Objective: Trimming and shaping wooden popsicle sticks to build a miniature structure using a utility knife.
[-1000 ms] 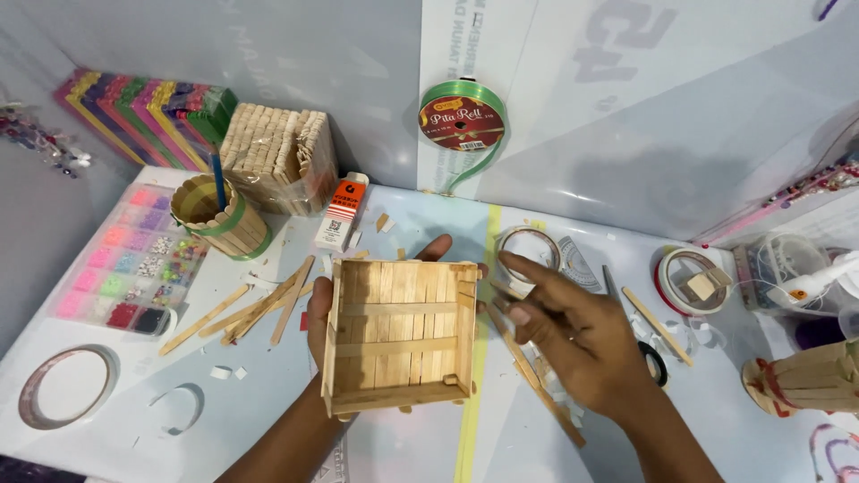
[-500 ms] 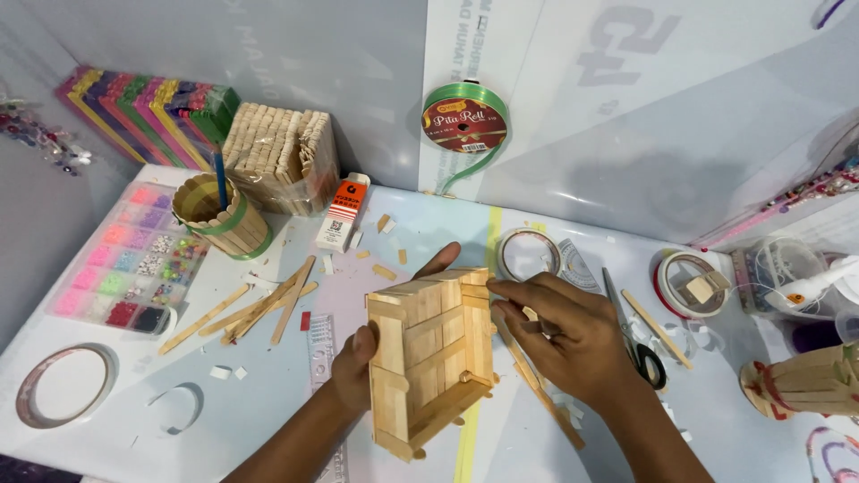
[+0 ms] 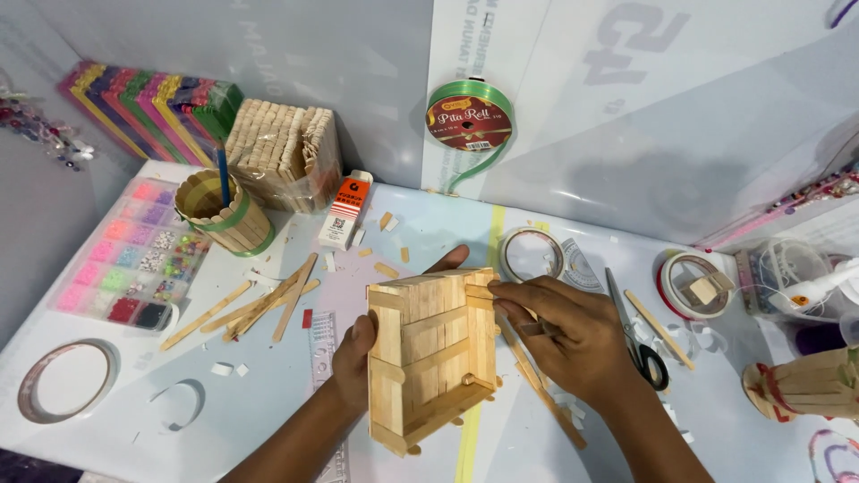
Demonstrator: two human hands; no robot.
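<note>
Green ribbon roll with round red label stands against back wall. White glue box, orange top, flat on table. Left hand grips stick box from beneath; right hand pinches its upper edge. Box above table centre, turned further on edge than half second ago.
</note>
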